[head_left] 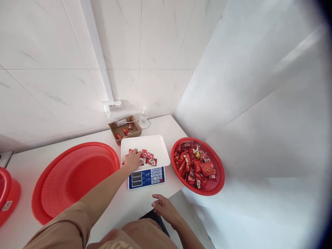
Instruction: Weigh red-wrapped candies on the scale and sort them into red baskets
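My left hand (132, 159) reaches over the white weighing tray (155, 143) of a digital scale (146, 178), its fingers curled down on small red sweet packets. More red packets (148, 155) lie on the tray just right of the fingers. How many are under the hand is hidden. My right hand (164, 207) hovers empty by the front edge of the table, fingers loosely apart and index stretched out. To the right of the scale, a red basket (220, 176) holds a heap of red wrapped sweets (193, 162).
A large red mesh basket (54, 186) stands left of the scale on the white table (114, 204). Behind the scale sit a cardboard box (129, 135) with several red packets and a clear bottle (143, 117) with a white cable nearby. Another red container (10, 197) is far left. Walls close the back and right.
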Tool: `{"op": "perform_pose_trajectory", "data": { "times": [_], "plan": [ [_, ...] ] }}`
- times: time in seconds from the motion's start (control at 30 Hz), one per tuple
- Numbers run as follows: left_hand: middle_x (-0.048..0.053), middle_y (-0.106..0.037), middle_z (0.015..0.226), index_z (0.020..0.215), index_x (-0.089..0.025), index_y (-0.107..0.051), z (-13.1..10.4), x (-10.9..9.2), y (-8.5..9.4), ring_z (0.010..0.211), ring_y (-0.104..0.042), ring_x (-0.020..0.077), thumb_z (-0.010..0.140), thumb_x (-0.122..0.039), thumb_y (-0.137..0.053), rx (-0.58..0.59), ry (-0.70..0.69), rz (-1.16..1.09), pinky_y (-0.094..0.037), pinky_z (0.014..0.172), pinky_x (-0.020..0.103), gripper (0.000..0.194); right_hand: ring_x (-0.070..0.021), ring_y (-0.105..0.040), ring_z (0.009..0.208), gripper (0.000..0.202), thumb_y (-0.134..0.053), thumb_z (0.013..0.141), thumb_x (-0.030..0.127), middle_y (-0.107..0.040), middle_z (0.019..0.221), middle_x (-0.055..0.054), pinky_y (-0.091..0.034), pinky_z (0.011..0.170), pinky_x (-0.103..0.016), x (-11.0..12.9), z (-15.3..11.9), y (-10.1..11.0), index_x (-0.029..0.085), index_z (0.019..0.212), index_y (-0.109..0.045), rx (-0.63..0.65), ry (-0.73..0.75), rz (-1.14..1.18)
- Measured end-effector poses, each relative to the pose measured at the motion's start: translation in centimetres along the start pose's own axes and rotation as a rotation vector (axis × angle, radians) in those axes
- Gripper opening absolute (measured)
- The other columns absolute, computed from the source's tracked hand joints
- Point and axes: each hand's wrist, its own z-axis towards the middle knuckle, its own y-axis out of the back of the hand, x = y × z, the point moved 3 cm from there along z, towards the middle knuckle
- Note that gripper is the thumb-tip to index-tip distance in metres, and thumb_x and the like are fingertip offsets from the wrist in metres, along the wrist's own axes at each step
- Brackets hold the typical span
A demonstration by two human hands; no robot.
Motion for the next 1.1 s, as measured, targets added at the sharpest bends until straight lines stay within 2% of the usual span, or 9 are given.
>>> {"op": "perform_pose_trajectory", "data": {
  "times": [0.2,0.3,0.4,0.5,0.57,0.67,0.8,0.9,1.1],
  "plan": [
    [0.008,-0.053,0.122,0.108,-0.024,-0.052,-0.8,1.3,2.5,0.112,-0.046,0.0261,0.077,-0.026,-0.047,-0.097,0.077,-0.056,-0.045,0.080,0.039,0.031,-0.0137,-0.058,0.069,0.047,-0.060,0.071,0.033,-0.059,0.081,-0.001,-0.042,0.065,-0.027,0.9,0.2,0.0,0.018,0.115,-0.054,0.006,0.022,-0.014],
    [0.009,-0.052,0.124,0.112,-0.023,-0.049,-3.2,4.0,5.2,0.112,-0.047,0.0272,0.078,-0.026,-0.045,-0.181,0.131,-0.070,-0.045,0.082,0.038,0.035,-0.0137,-0.058,0.071,0.046,-0.058,0.072,0.033,-0.059,0.082,-0.001,-0.042,0.064,-0.026,1.4,0.3,0.2,0.018,0.116,-0.054,0.009,0.027,-0.022],
    [0.009,-0.054,0.123,0.115,-0.024,-0.048,-6.4,8.1,7.2,0.114,-0.047,0.0299,0.078,-0.027,-0.043,-0.239,0.231,-0.053,-0.044,0.084,0.042,0.038,-0.0141,-0.059,0.072,0.045,-0.058,0.073,0.032,-0.058,0.083,-0.001,-0.042,0.065,-0.026,1.5,0.3,0.3,0.018,0.115,-0.054,0.017,0.019,-0.024],
    [0.013,-0.049,0.132,0.126,-0.023,-0.041,-8.5,11.5,7.2,0.123,-0.040,0.0342,0.078,-0.034,-0.045,-0.174,0.344,-0.009,-0.039,0.092,0.053,0.049,-0.0146,-0.059,0.074,0.042,-0.059,0.073,0.032,-0.059,0.084,-0.001,-0.043,0.066,-0.027,1.5,0.5,0.2,0.021,0.114,-0.055,0.027,0.014,-0.032],
    [0.014,-0.041,0.140,0.133,-0.022,-0.036,-8.8,11.8,6.3,0.132,-0.029,0.0360,0.078,-0.041,-0.048,-0.138,0.346,0.026,-0.027,0.100,0.061,0.059,-0.0150,-0.059,0.074,0.042,-0.060,0.073,0.032,-0.060,0.084,-0.002,-0.043,0.067,-0.028,1.6,0.6,0.0,0.022,0.113,-0.056,0.035,0.012,-0.040],
    [0.012,-0.032,0.148,0.136,-0.022,-0.036,-7.2,8.9,4.2,0.139,-0.015,0.0341,0.080,-0.044,-0.047,-0.121,0.173,0.045,-0.014,0.108,0.059,0.062,-0.0145,-0.059,0.074,0.043,-0.060,0.072,0.032,-0.059,0.085,-0.001,-0.043,0.067,-0.027,1.9,0.7,-0.4,0.021,0.113,-0.056,0.040,0.010,-0.055],
    [0.005,-0.019,0.154,0.140,-0.029,-0.031,-3.3,2.0,0.7,0.141,-0.007,0.0289,0.080,-0.035,-0.049,0.005,-0.207,-0.013,-0.013,0.112,0.050,0.063,-0.0129,-0.058,0.071,0.045,-0.058,0.073,0.029,-0.058,0.083,-0.001,-0.042,0.064,-0.026,2.1,0.7,-0.4,0.017,0.116,-0.054,0.015,0.022,-0.065],
    [0.003,-0.017,0.154,0.140,-0.034,-0.030,-0.4,-1.7,-1.2,0.141,-0.007,0.0291,0.077,-0.035,-0.054,0.115,-0.371,-0.015,-0.013,0.111,0.052,0.068,-0.0126,-0.058,0.069,0.044,-0.057,0.073,0.029,-0.059,0.080,-0.001,-0.042,0.062,-0.025,1.6,0.5,0.3,0.017,0.116,-0.054,-0.019,0.033,-0.056],
    [0.002,-0.041,0.141,0.118,-0.037,-0.055,2.7,-3.7,-1.7,0.132,-0.028,0.0288,0.079,-0.033,-0.054,0.120,-0.446,0.013,-0.026,0.106,0.047,0.040,-0.0138,-0.058,0.069,0.044,-0.055,0.073,0.030,-0.060,0.079,-0.001,-0.042,0.060,-0.025,-0.2,-0.2,2.4,0.020,0.116,-0.054,-0.090,0.005,-0.032]
  ]
}}
